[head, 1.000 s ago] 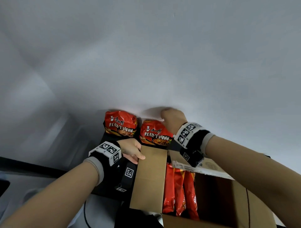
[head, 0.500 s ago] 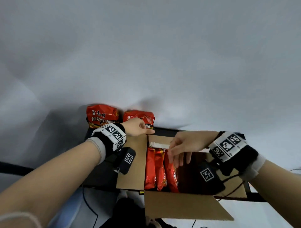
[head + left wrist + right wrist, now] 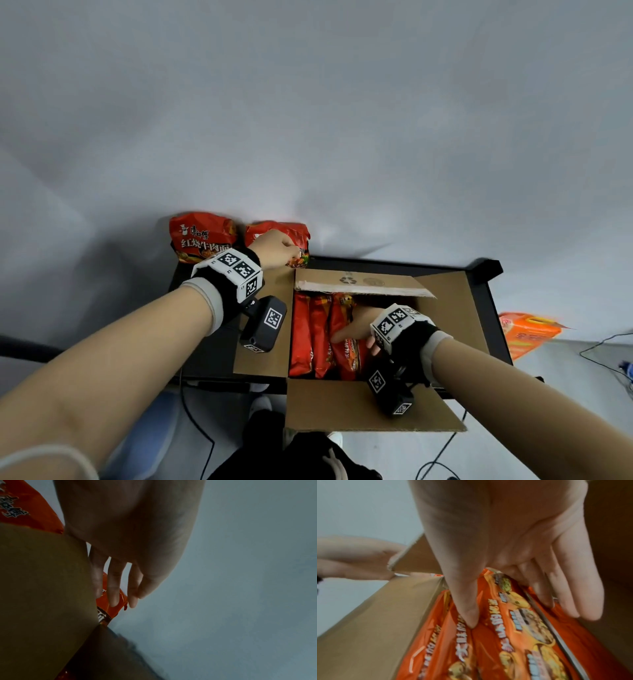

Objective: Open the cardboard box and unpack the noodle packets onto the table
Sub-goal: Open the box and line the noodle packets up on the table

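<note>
Box flap overhangs the packets; orange bag lies off-table.

One cardboard box is counted, with four flaps opened: left flap, far flap, right flap and near flap. Three noodle packets are stood on edge in its left half: first boxed packet, second boxed packet, third boxed packet. Two more are seen on the one black table, at the far left: left table packet and right table packet. One orange bag is seen at the right.
</note>
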Demonstrator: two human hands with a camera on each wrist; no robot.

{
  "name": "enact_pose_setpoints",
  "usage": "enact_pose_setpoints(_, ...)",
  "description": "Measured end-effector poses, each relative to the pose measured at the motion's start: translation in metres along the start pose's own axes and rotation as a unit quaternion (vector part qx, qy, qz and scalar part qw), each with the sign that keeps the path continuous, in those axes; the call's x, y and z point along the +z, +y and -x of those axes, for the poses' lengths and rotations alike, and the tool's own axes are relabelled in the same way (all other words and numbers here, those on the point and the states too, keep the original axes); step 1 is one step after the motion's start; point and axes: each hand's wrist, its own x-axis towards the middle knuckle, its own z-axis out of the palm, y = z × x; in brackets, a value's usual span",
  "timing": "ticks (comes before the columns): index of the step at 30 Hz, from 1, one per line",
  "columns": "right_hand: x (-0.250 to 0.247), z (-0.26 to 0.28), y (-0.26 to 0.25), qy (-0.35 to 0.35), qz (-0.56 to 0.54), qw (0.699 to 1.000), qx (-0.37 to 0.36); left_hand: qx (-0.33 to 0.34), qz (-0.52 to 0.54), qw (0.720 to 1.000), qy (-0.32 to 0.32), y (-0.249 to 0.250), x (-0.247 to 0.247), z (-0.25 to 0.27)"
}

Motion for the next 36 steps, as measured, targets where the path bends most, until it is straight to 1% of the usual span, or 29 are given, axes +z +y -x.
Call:
enact_pose_setpoints(3,-0.001,-0.001,0.002,-0.011,0.01,1.0,0.015,-0.004,-0.008,1.0,0.024,0.003,0.003,0.002)
enact_pose_setpoints(6,-0.008,0.003,0.006,-0.04,0.029,0.999,0.017,0.009,-0.002,0.999,0.033,0.009,0.004,0.005)
enact_pose_setpoints(7,-0.012,0.006,0.009,-0.035,0.042,0.998,0.021,0.015,0.006,0.999,0.032,0.011,0.003,0.006)
enact_pose_setpoints(10,-0.024,0.011,0.027,0.014,0.068,0.997,0.029,0.037,0.022,0.998,0.035,0.02,0.002,0.009)
enact_pose_setpoints(12,-0.028,0.009,0.04,0.035,0.039,0.998,0.036,0.051,0.023,0.998,0.03,0.024,0.001,0.01)
enact_pose_setpoints(14,-0.026,0.007,0.047,0.039,-0.009,0.999,0.037,0.057,0.015,0.998,0.013,0.028,0.003,0.01)
enact_pose_setpoints(15,-0.025,0.004,0.049,0.05,-0.013,0.998,0.033,0.058,0.008,0.998,0.002,0.028,0.003,0.01)
enact_pose_setpoints(18,-0.022,0.007,0.048,0.108,0.02,0.994,0.005,0.067,-0.016,0.997,-0.039,0.031,0.007,0.013)
enact_pose_setpoints(19,-0.022,0.008,0.049,0.113,0.023,0.993,-0.001,0.072,-0.021,0.996,-0.055,0.032,0.008,0.015)
enact_pose_setpoints(23,-0.02,0.009,0.052,0.084,0.043,0.996,0.0,0.081,-0.034,0.99,-0.109,0.035,0.009,0.021)
enact_pose_setpoints(24,-0.019,0.009,0.054,0.096,0.057,0.994,-0.003,0.081,-0.044,0.987,-0.13,0.036,0.009,0.022)
enact_pose_setpoints(26,-0.018,0.01,0.057,0.147,0.105,0.983,-0.02,0.078,-0.08,0.977,-0.184,0.037,0.01,0.025)
enact_pose_setpoints(28,-0.022,0.018,0.056,0.16,0.145,0.976,-0.035,0.066,-0.107,0.968,-0.215,0.035,0.012,0.024)
enact_pose_setpoints(30,-0.033,0.034,0.052,0.148,0.174,0.972,-0.061,0.059,-0.142,0.964,-0.219,0.029,0.014,0.023)
enact_pose_setpoints(33,-0.06,0.073,0.049,0.159,0.217,0.957,-0.106,0.06,-0.184,0.961,-0.2,0.025,0.015,0.017)
enact_pose_setpoints(36,-0.1,0.121,0.046,0.16,0.186,0.958,-0.148,0.068,-0.19,0.96,-0.195,0.024,0.017,0.015)
